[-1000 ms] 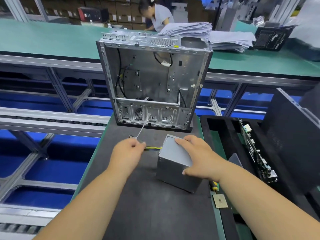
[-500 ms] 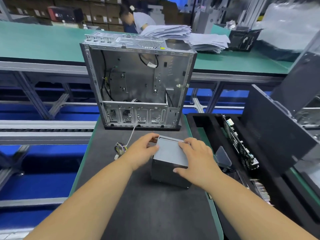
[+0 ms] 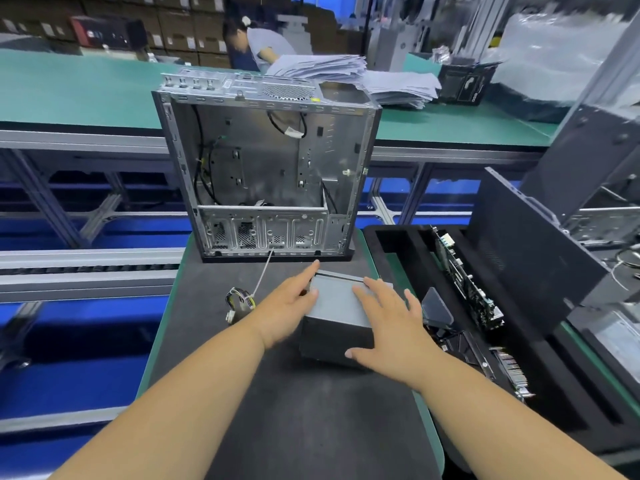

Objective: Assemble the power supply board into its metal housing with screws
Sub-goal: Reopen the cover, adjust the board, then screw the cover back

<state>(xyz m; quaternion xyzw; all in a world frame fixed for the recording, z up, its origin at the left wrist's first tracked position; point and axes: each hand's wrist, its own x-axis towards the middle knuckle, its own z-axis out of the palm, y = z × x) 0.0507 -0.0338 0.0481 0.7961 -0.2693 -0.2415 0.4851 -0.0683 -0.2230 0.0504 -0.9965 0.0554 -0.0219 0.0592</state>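
An open metal computer case [image 3: 266,161] stands upright at the far end of the dark work mat [image 3: 304,417], its empty inside facing me. In front of it lies a grey power supply box [image 3: 334,306]. My left hand [image 3: 289,306] presses against the box's left side. My right hand [image 3: 384,323] lies over its top right, thumb on the near face. Both hands grip the box, which rests on the mat. Its bundle of yellow and black cables [image 3: 239,301] lies loose on the mat to the left.
A black foam tray [image 3: 391,237] on the right holds circuit boards [image 3: 464,282] on edge. A dark panel [image 3: 530,251] leans beside it. Conveyor rails [image 3: 86,261] run on the left. Stacked papers [image 3: 346,74] lie on the green bench behind, where a person stands.
My left hand let go of the cable bundle, moved right and took the box's left side. The cables now lie on the mat. My view shifted to the right.
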